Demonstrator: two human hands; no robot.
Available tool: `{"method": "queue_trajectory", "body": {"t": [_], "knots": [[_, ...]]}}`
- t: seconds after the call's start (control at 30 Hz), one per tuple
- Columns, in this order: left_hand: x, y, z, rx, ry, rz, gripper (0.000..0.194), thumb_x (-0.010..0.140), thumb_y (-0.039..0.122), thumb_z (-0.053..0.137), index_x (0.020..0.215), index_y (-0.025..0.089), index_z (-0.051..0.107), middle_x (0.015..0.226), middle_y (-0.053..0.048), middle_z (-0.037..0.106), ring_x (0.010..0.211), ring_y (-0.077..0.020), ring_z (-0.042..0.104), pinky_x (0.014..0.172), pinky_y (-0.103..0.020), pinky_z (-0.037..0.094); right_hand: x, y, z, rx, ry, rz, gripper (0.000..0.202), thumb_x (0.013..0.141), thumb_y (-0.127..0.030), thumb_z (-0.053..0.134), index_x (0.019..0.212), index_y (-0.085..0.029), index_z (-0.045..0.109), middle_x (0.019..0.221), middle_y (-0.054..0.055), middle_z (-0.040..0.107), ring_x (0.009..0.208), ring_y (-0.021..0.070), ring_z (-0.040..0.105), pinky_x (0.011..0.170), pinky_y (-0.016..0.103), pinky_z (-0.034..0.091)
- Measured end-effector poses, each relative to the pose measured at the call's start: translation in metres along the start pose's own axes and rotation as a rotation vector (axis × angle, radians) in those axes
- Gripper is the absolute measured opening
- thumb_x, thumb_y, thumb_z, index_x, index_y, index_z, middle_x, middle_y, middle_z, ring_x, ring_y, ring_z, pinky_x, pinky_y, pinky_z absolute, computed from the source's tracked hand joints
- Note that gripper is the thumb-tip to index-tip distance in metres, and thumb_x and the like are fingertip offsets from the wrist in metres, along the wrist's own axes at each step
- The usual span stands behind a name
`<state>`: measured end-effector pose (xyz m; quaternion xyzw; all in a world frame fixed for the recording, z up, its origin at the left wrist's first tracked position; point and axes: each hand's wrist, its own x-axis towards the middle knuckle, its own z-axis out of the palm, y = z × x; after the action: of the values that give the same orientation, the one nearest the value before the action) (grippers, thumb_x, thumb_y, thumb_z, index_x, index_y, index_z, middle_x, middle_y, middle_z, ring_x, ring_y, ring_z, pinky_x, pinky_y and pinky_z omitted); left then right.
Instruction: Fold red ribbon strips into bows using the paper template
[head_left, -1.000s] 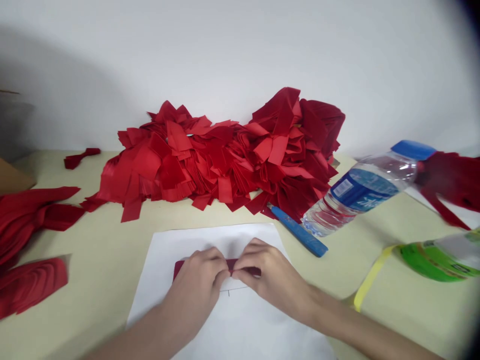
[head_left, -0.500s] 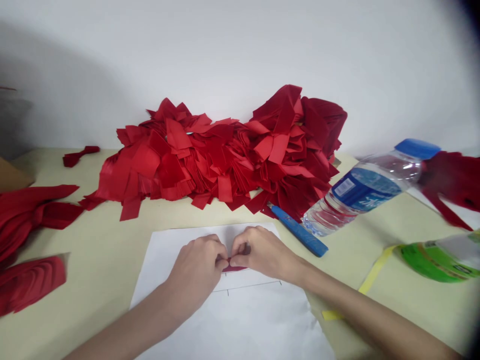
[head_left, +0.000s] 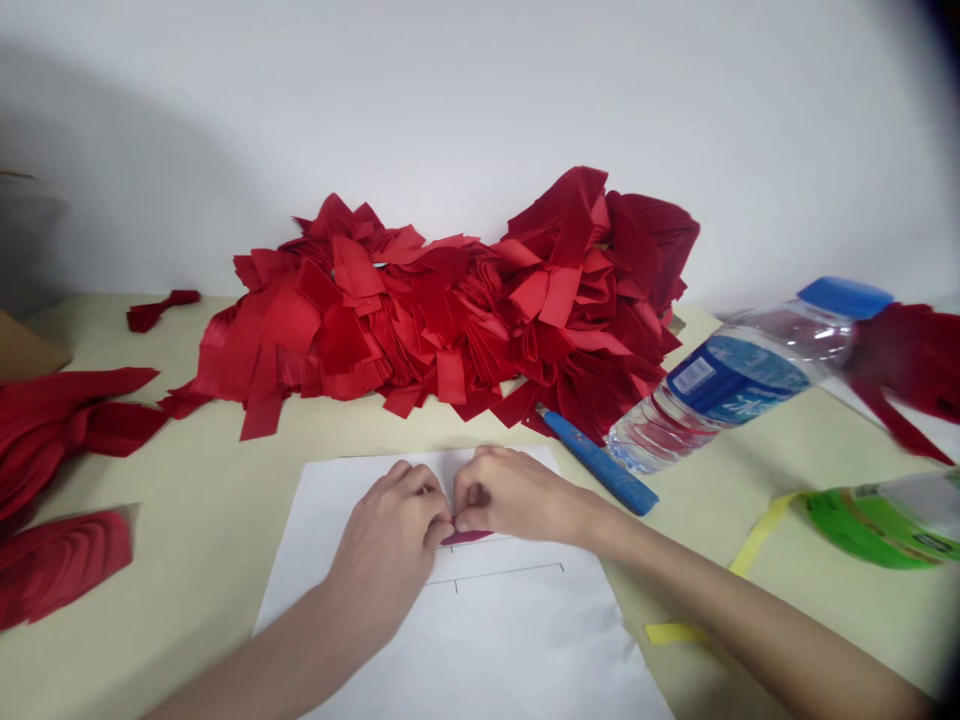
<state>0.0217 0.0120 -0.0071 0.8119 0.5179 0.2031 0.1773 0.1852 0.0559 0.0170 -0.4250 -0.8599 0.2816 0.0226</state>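
A small dark red strip [head_left: 466, 538] lies on the white paper [head_left: 480, 640], which carries thin black ruled lines with short ticks. My left hand [head_left: 401, 525] pinches the strip from the left, thumb and fingers pressed together. Close beside it, my right hand [head_left: 510, 492] pinches the same strip from the right, its thumb tip near the left thumb. The fingertips hide the upper part of the strip.
A big heap of red strips [head_left: 420, 320] lies behind the paper. Right of it are a blue cutter [head_left: 600, 462], a water bottle [head_left: 727, 375], a green-labelled bottle [head_left: 885, 520] and yellow tape [head_left: 761, 540]. More red bundles [head_left: 64, 565] lie at left.
Both hands have shifted slightly up, still pinching the strip. The left wrist has turned a little, and the right forearm sits slightly higher near the wrist.
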Motion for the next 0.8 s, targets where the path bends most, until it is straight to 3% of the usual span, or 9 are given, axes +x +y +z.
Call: {"method": "queue_trajectory", "body": {"t": [0.23,0.47,0.63,0.8], "knots": [[-0.012,-0.001,0.008,0.133,0.036,0.151,0.026,0.084,0.003,0.042,0.07,0.016,0.059,0.075,-0.003,0.06,0.076,-0.0196,0.051,0.065,-0.037,0.044,-0.019,-0.001,0.018,-0.154,0.149,-0.199,0.017,0.085,-0.012,0.052,0.075,-0.017,0.064,0.073,0.001,0.063,0.082,0.0148,0.049,0.078,0.027,0.039],[-0.028,-0.011,0.016,0.229,0.138,0.371,0.025,0.085,0.001,0.037,0.083,0.014,0.059,0.078,-0.005,0.059,0.074,-0.0204,0.05,0.062,-0.036,0.041,-0.033,0.009,0.043,-0.52,0.382,-0.428,0.021,0.09,-0.012,0.042,0.078,-0.013,0.059,0.077,0.006,0.056,0.081,0.0185,0.046,0.072,0.032,0.039],[-0.033,-0.012,0.013,0.244,0.201,0.526,0.034,0.087,0.002,0.03,0.09,0.016,0.06,0.083,-0.007,0.062,0.078,-0.0212,0.052,0.063,-0.036,0.042,-0.037,0.013,0.043,-0.553,0.345,-0.575,0.019,0.092,-0.012,0.041,0.087,-0.013,0.059,0.083,0.005,0.059,0.091,0.0181,0.048,0.075,0.031,0.04],[-0.033,-0.011,0.013,0.244,0.169,0.483,0.035,0.085,-0.002,0.032,0.085,0.017,0.061,0.08,-0.006,0.062,0.073,-0.0197,0.051,0.062,-0.035,0.041,-0.039,0.011,0.039,-0.517,0.314,-0.51,0.017,0.091,-0.013,0.043,0.09,-0.015,0.061,0.087,0.005,0.061,0.093,0.0175,0.051,0.077,0.031,0.042]]}}
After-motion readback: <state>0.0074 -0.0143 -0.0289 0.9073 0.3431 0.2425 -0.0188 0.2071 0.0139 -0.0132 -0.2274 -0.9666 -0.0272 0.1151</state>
